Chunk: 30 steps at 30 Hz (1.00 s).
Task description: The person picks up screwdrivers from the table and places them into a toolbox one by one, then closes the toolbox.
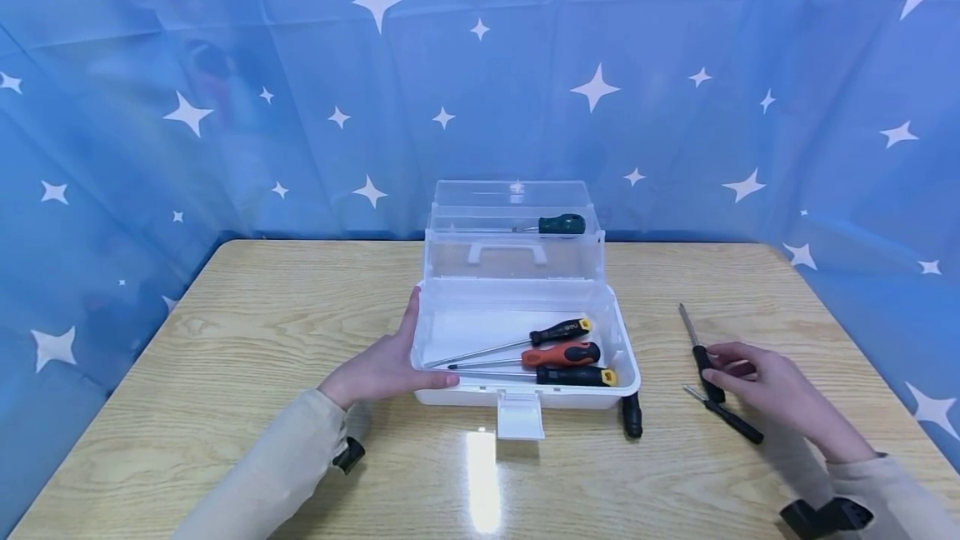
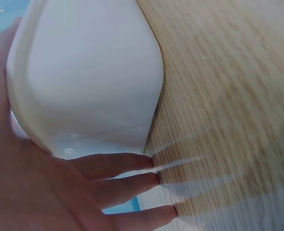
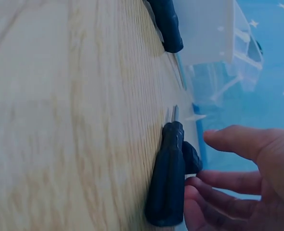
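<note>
Widely spread left hand [image 1: 380,369] touches toolbox [image 1: 463,398]; half-curled right hand [image 1: 772,386], longer screwdriver [image 1: 700,357].

No legible txt; pale lettering [image 1: 572,327] on upper blk/yellow screwdriver handle [image 1: 555,332] in white box [image 1: 463,397], too sm. to read.

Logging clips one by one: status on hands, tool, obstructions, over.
Left hand holds box. Right hand at loose screwdriver, no clear pinch. Shorter screwdriver close by, possibly in the way.
</note>
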{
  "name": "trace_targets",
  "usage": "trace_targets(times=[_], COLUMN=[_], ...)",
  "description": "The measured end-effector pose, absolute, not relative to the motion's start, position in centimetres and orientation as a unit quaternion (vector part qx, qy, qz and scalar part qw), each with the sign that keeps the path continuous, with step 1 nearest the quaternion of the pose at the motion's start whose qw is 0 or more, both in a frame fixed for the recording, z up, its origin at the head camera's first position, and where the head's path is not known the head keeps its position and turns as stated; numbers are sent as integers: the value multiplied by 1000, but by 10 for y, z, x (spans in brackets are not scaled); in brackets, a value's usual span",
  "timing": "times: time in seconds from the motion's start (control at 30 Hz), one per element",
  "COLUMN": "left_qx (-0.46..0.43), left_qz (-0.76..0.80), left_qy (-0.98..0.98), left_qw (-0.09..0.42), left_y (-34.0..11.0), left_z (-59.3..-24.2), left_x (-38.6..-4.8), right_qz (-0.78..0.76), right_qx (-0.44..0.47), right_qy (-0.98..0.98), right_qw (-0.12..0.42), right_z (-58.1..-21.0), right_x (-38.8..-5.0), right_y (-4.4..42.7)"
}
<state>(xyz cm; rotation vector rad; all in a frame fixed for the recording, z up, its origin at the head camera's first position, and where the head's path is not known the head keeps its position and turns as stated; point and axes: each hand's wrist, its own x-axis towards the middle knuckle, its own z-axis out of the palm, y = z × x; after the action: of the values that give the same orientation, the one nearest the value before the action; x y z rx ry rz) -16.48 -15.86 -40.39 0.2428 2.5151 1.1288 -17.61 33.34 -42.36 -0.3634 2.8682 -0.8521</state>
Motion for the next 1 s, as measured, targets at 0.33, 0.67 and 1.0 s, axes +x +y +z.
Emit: trace_targets(times=[0.33, 0.67, 1.0], left_qx=[94, 94, 92], left_qz=[413, 407, 395], left_qy=[888, 891, 897], left_qw=[181, 179, 176], left_y=[-159, -159, -158], left_z=[-405, -405, -404], left_x=[-166, -165, -165], right_qz=[-285, -286, -299], right_qx=[-112, -101, -100], right_qy=[950, 952, 949], right_qw=[63, 31, 19], right_z=[-424, -428, -430], right_x=[-182, -182, -179], right_y=[327, 329, 330])
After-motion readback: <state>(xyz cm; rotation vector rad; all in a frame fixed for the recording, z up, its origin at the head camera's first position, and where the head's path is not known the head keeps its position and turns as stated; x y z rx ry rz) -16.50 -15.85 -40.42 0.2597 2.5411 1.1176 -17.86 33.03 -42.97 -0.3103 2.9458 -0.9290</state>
